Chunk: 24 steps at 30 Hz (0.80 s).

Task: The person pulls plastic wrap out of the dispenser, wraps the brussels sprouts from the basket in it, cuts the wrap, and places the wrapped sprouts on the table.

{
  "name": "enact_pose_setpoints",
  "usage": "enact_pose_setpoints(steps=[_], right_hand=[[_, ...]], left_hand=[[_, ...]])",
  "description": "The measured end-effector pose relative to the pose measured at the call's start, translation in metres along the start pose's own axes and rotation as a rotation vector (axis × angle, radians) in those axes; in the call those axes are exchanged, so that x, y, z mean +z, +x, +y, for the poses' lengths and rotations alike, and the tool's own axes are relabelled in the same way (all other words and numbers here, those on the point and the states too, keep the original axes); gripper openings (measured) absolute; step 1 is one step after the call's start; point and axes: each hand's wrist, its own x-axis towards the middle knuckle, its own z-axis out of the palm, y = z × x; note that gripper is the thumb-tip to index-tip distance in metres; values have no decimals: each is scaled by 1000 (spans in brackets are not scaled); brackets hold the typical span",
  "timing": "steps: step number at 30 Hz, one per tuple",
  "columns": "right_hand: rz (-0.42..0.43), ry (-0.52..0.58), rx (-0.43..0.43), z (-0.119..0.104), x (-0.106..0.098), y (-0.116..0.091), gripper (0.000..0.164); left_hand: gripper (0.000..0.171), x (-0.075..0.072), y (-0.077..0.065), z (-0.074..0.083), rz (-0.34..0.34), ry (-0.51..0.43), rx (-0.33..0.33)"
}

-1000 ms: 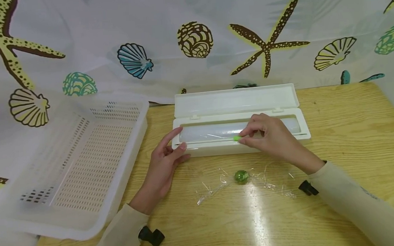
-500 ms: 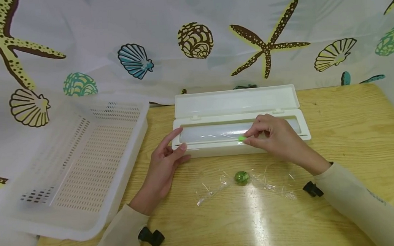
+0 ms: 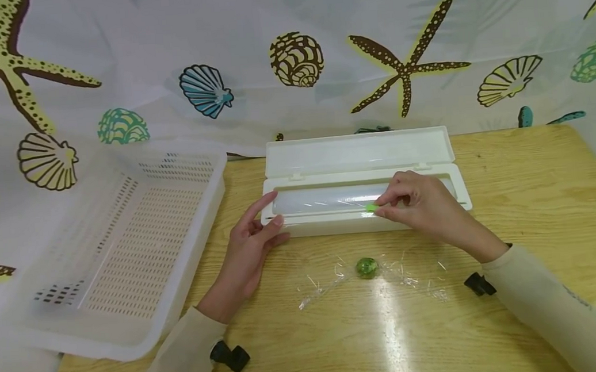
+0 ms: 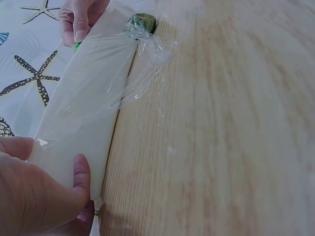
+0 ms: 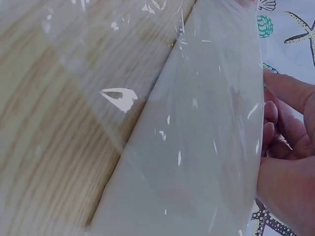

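A white cling film dispenser [image 3: 332,228] lies across the table with its lid [image 3: 358,153] tipped back and a film roll [image 3: 320,200] inside. My left hand [image 3: 243,256] grips its left end, thumb on the front and index finger on top. Between the right hand's [image 3: 426,208] thumb and fingertips is pinched a small bright green slide cutter [image 3: 371,208], right of the middle of the front rail. Clear film hangs from the dispenser over the table. On this film, in front of the dispenser, sits a small round green vegetable [image 3: 367,268], like a Brussels sprout; in the left wrist view the film looks gathered round the sprout [image 4: 140,23].
A white perforated plastic basket [image 3: 195,274] stands to the left on the wooden table [image 3: 299,347]. Behind the dispenser hangs a white cloth [image 3: 245,28] printed with shells and starfish, close to its raised lid.
The right hand has slid the green cutter a short way to the right along the rail. My left hand keeps its grip, and the sprout stays put.
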Motion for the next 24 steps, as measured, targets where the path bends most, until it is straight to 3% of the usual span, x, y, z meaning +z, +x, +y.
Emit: enact_pose_setpoints(steps=[12,24], right_hand=[[9,-7,-8,6,-13,-3,7],[23,-47,39,14,-25,-18,11]], left_hand=[[57,-1,2,4,6,11,3],[56,1,-1,3,12,-5,-7]])
